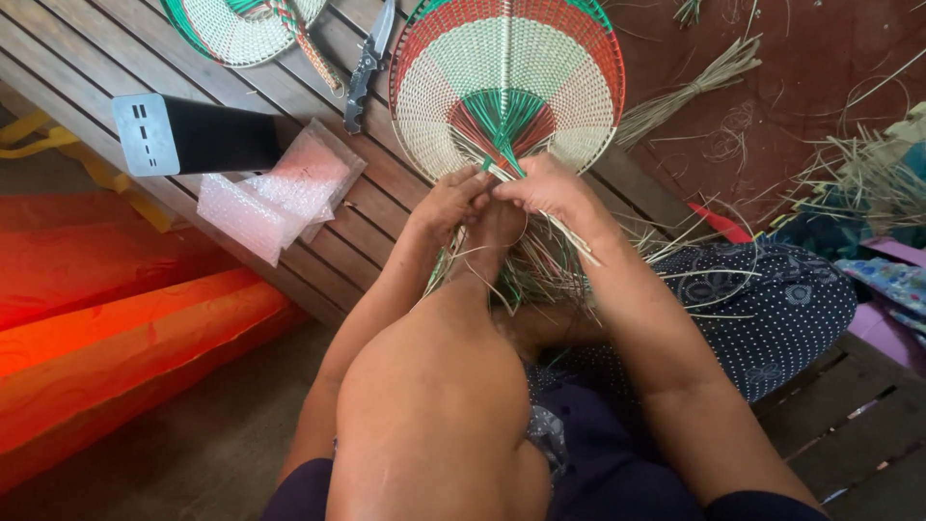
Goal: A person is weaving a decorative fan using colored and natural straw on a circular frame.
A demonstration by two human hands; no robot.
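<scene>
- Left hand (451,201): is being held at the base of the woven fan, fingers curled and pinching the loose strands where the weave narrows; it is touching the right hand.
- Right hand (552,193): is being kept just beside the left, fingers clenched round the same gathered strands at the fan's neck, with one pale strip running out from under it.
- Woven fan (506,82): is being held upright-tilted against the wooden platform, directly above both hands; a rounded panel worked in cream, green and red bands, with green and red spokes converging at the bottom.
- Loose strands (540,265): are hanging unwoven below the hands, spread over the raised knee (434,405) and the lap; green, red and pale strips are being mixed together.
- Dotted dark cloth (772,309): is being worn over the leg to the right, with stray strips lying across it.
- Wooden platform (289,92): slatted dark boards are lying beneath the fan and extending to the upper left.
- Folding knife (368,63): is lying open on the boards, just left of the fan's rim.
- Bubble wrap (280,188): a crumpled pink-tinted sheet is resting on the boards, left of the hands.
- Black box (193,135): a long dark block with a grey end face is lying beside the bubble wrap, touching it.
- Second fan (241,24): is lying at the top left, partly cut off.
- Bundle of dried fibre (694,87): is lying right of the fan on the reddish floor.
- Orange cushions (116,328): are being stacked at the lower left.
</scene>
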